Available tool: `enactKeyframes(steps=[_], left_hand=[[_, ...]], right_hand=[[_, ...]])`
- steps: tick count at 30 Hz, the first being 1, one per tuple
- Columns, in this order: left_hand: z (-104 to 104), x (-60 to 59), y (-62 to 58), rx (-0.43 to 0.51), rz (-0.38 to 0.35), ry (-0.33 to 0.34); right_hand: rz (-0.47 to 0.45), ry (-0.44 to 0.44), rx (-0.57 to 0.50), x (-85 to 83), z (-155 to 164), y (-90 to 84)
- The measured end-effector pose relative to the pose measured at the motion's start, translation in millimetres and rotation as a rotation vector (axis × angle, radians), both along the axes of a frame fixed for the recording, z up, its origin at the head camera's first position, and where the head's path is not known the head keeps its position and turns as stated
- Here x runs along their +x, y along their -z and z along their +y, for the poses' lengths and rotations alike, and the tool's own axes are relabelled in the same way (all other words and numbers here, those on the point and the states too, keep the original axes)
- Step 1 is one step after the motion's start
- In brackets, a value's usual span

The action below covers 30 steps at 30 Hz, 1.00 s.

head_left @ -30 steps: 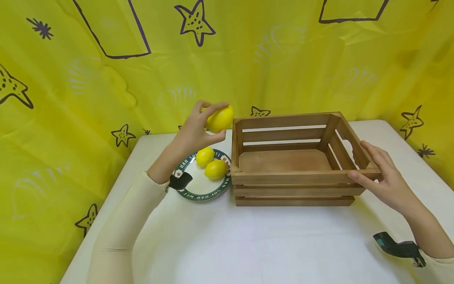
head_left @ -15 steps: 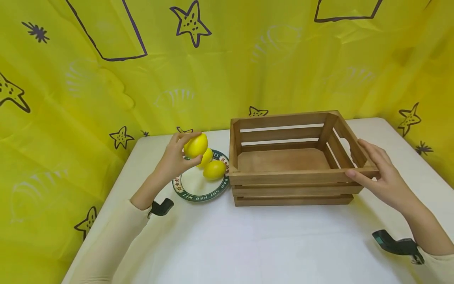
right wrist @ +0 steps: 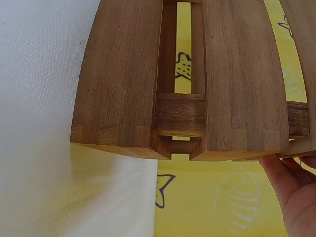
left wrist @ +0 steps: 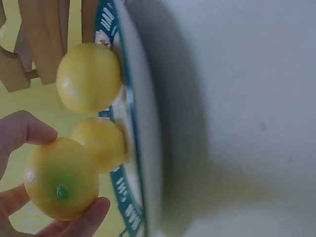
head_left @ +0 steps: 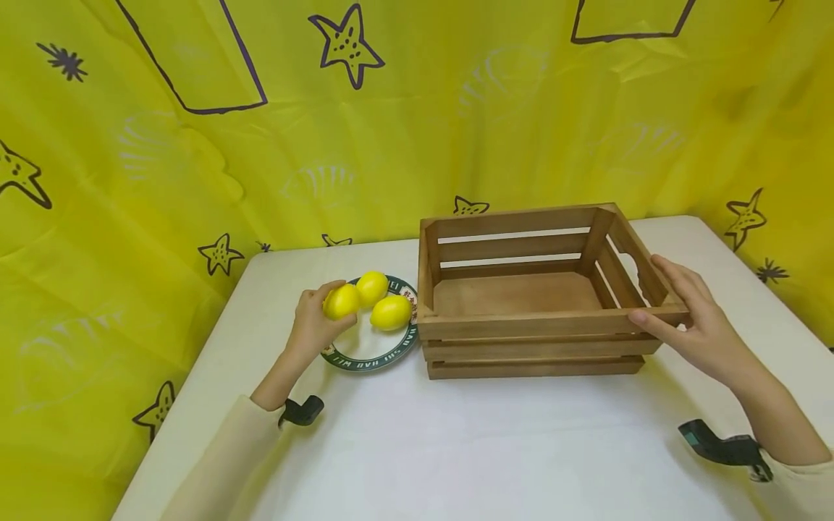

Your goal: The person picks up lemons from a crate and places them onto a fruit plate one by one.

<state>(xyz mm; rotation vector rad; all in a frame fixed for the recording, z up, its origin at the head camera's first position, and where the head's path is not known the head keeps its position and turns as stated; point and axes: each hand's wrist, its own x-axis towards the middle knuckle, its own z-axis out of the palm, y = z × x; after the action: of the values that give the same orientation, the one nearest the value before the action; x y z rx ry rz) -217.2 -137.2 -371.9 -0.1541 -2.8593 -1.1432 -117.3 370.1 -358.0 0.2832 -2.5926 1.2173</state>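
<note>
My left hand [head_left: 313,325] pinches a yellow lemon [head_left: 342,302] between thumb and fingers, over the left part of a round plate [head_left: 371,364] with a green lettered rim. In the left wrist view that held lemon [left wrist: 61,178] shows a green stem end. Two more lemons lie on the plate, one at the back [head_left: 373,289] and one to the right [head_left: 391,312]. My right hand [head_left: 700,329] grips the right end of a slatted wooden crate [head_left: 550,325], thumb on the front corner of its top rail. In the right wrist view part of this hand is cut off.
The crate stands just right of the plate, its inside floor [head_left: 521,293] bare. A white cloth [head_left: 495,449] covers the table. Behind hangs a yellow curtain [head_left: 417,130] with drawn stars.
My left hand has carried the lemon from high beside the crate's left corner down and left to the plate. The right hand stays on the crate.
</note>
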Motion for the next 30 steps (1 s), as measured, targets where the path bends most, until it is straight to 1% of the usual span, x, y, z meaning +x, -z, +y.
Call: enactKeyframes(steps=[2, 6, 9, 13, 16, 22, 27, 30], left_hand=[[-1.3, -1.0, 7.0, 0.007, -0.02, -0.02], [-4.2, -1.6, 18.6, 0.015, -0.028, -0.043], [-5.5, -1.0, 25.4, 0.015, -0.037, -0.037], [-5.8, -1.1, 30.5, 0.015, -0.034, -0.002], [-5.6, -1.3, 30.9, 0.019, -0.03, 0.016], [-10.6, 3.7, 30.3, 0.005, -0.049, 0.025], [-14.1, 7.2, 28.3, -0.03, -0.075, 0.103], [-14.6, 7.3, 22.9, -0.069, -0.062, 0.143]], right_hand=[[-0.006, -0.002, -0.002, 0.3, -1.1, 0.6], [-0.023, -0.004, -0.005, 1.9, -2.6, 1.7], [-0.039, -0.01, -0.014, 3.8, -2.4, 1.5], [-0.041, -0.008, -0.016, 5.1, -2.0, 0.1], [-0.038, -0.008, -0.021, 5.5, -2.3, -0.6], [-0.035, -0.02, -0.014, 0.7, -4.2, -2.5], [-0.031, -0.03, 0.018, 0.6, -1.7, -3.8], [-0.016, -0.076, 0.015, 1.1, 2.4, -3.4]])
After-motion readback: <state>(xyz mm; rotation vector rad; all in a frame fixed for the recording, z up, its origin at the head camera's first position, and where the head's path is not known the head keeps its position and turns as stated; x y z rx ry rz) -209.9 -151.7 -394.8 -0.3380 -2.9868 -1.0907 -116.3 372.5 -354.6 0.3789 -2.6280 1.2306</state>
